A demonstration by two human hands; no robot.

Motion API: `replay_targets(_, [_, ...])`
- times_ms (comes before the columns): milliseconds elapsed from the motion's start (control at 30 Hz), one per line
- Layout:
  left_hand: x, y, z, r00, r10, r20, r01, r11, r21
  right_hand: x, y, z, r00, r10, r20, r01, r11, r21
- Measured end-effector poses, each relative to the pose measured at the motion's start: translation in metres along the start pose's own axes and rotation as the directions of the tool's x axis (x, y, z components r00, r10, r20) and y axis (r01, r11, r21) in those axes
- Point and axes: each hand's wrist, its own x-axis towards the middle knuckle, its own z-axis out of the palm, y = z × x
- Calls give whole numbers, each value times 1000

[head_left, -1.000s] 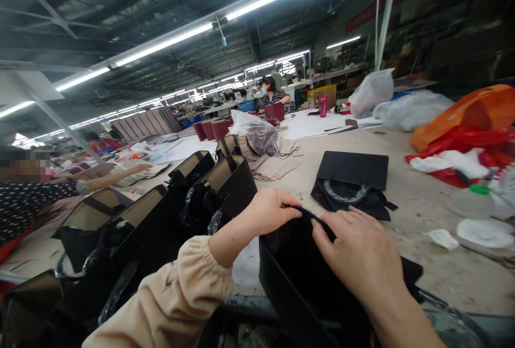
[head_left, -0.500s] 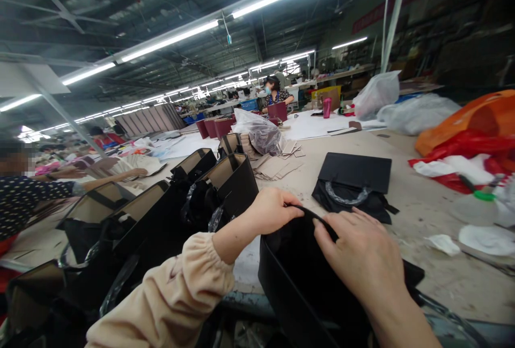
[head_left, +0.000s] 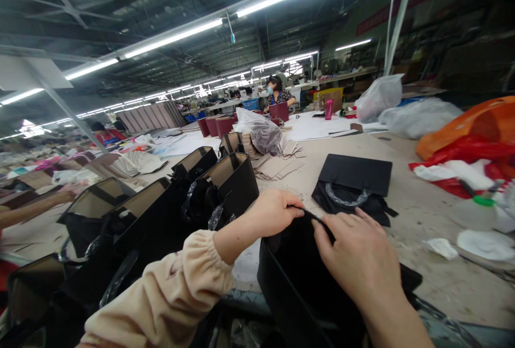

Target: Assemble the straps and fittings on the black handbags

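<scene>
At the near edge of the long worktable [head_left: 422, 198], dusty and pale, the work sits almost under the camera. Far right: heaped orange and red plastic sacks [head_left: 475, 123]. Left, running from near to far: a row of open black bags [head_left: 225, 182] standing upright, tan inside, with clear film tucked between them. Beyond that row lie loose cardboard pieces [head_left: 277, 165] and a clear plastic bag [head_left: 261, 133]. A co-worker [head_left: 277, 96] sits at the far end, well apart. The black bag [head_left: 298, 289] being handled stands upright at the table's near edge, mouth open toward the camera. Just beyond it lies a flat black bag [head_left: 354, 176] with a clear looped handle. The left hand [head_left: 273, 211], in a cream sleeve, is closed with fingers curled, pinching the bag's far rim. The right hand [head_left: 358, 257] is folded over the same rim just beside it, fingers bent down; its thumb is hidden. Between the two runs a thin black strip [head_left: 311, 216] along the edge, whether cord or fold I cannot tell. Judged step: dressing the top edge of the bag mouth. Any further move there would call for a firm two-handed pinch and a steady bag wall.
</scene>
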Motion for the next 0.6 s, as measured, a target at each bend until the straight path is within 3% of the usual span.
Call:
replay_targets(367, [-6, 3, 0, 1000, 25, 0, -25, 999, 26, 1, -10, -4, 999, -31, 23, 29, 997, 73])
replay_targets(600, [-7, 2, -3, 1000, 9, 14, -9, 999, 46, -9, 12, -11, 999, 21, -35, -20, 1000, 15])
